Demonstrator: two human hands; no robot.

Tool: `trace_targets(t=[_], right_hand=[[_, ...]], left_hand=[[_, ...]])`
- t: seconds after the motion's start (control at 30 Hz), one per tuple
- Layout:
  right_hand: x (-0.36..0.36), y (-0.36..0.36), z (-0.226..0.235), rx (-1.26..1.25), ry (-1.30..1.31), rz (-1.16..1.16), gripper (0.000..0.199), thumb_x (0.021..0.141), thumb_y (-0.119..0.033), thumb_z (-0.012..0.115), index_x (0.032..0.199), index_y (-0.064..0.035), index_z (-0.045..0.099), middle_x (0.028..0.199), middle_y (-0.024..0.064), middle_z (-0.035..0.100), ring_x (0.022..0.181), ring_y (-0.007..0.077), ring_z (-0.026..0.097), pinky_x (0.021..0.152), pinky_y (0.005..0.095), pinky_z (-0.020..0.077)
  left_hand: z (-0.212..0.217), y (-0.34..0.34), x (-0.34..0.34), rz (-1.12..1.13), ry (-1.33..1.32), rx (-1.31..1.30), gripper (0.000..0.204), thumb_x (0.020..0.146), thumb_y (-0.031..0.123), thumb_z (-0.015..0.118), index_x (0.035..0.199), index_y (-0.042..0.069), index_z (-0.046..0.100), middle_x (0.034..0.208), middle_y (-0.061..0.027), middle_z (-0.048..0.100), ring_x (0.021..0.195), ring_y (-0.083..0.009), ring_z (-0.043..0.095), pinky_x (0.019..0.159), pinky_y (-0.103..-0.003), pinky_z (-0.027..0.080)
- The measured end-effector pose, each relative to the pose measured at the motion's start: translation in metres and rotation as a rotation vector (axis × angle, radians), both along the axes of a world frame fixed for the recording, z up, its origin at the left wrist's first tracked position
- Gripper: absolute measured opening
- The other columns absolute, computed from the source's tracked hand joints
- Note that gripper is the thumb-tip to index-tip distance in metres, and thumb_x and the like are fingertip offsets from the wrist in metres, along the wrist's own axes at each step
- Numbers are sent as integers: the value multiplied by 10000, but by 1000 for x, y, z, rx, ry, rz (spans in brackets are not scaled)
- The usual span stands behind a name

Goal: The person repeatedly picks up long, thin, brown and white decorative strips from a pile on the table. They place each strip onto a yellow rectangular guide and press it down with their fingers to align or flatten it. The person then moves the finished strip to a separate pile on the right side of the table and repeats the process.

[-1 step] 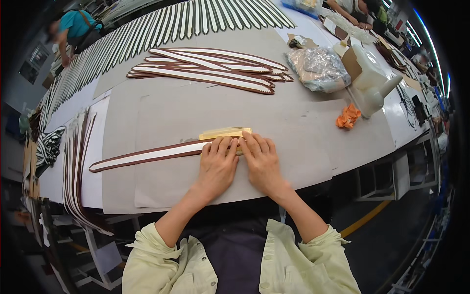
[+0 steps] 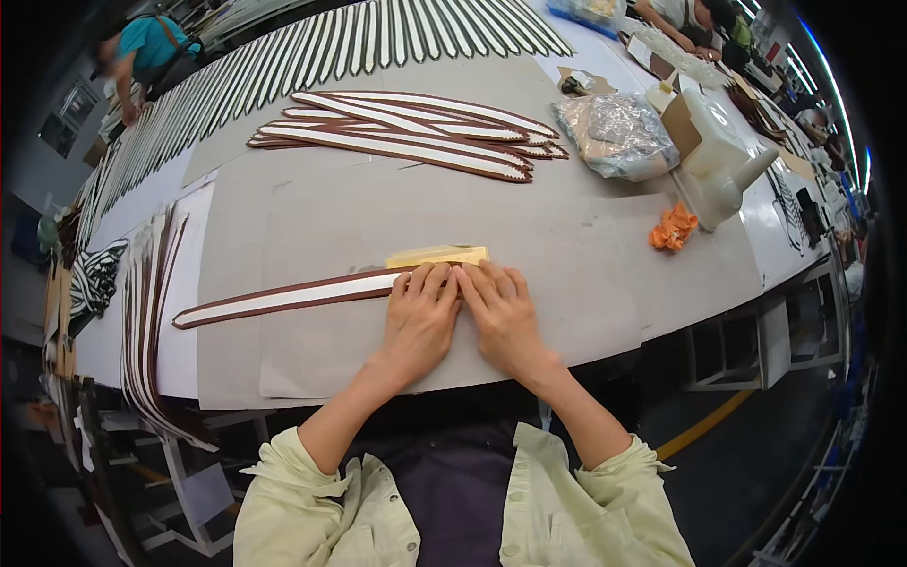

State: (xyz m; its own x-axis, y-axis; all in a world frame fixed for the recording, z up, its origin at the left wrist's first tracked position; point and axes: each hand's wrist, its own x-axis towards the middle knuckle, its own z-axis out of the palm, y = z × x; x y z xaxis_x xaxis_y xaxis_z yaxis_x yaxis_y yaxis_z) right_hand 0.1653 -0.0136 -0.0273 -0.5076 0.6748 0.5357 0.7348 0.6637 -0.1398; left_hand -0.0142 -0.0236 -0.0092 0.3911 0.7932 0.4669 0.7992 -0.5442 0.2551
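A long brown strap with a white band down its middle [image 2: 312, 303] lies across the grey sheet, its pointed end to the left. Its right end is under my fingers. My left hand [image 2: 422, 317] is closed over that end, fingertips pressing down on it. Right beside it, my right hand [image 2: 505, 317] pinches the same end, the two hands' fingertips touching. Just behind them sits a yellow block [image 2: 436, 255], partly covered by my fingers. What lies directly under the fingertips is hidden.
Similar brown-and-white straps [image 2: 406, 137] are piled ahead; more strips [image 2: 151, 312] hang over the left edge. Dark-edged white strips [image 2: 359, 42] line the far side. At right are a plastic-wrapped bundle [image 2: 616, 137], a whitish bottle [image 2: 713, 180] and a crumpled orange piece [image 2: 673, 228]. A person [image 2: 151, 57] works far left.
My right fingertips have drawn slightly left and toward me, off the yellow block's right end, and sit closer to my left fingertips. The strap has hardly moved.
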Motion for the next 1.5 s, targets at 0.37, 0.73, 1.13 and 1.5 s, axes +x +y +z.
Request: trace_targets(t=[0.37,0.73,1.13,1.5], right_hand=[[1,-7,7,-104,-57,32,518,840,29,583,1355,60,626,1440,183,627,1380,323,552,1161,526,361],[-23,13,52,-392,-42,-61,450,915,-69,680,1354,10,620,1398,176,633,1308,320,571,1108,471,402],[-28,55,48,-328,167,121,293,897,49,645,1171,-28,713,902,108,654,856,307,620,854,409,484],[-16,230,40,-551,505,44,341,908,16,643,1238,5,729,1144,129,777,1050,176,705,943,292,519]], left_hand=[[4,-8,-59,-52,95,-184,501,985,221,660,1453,64,574,1504,-104,581,1432,-258,491,1191,-469,359],[24,26,-143,78,-67,-459,369,832,213,837,1102,66,634,1127,-130,595,1134,-332,563,970,-426,472],[69,24,-231,186,258,-848,442,836,218,745,1228,79,596,951,-151,700,998,-367,683,836,-475,535],[74,127,-361,563,-34,233,399,865,75,728,1261,67,676,1244,-140,670,1204,-334,609,1023,-453,497]])
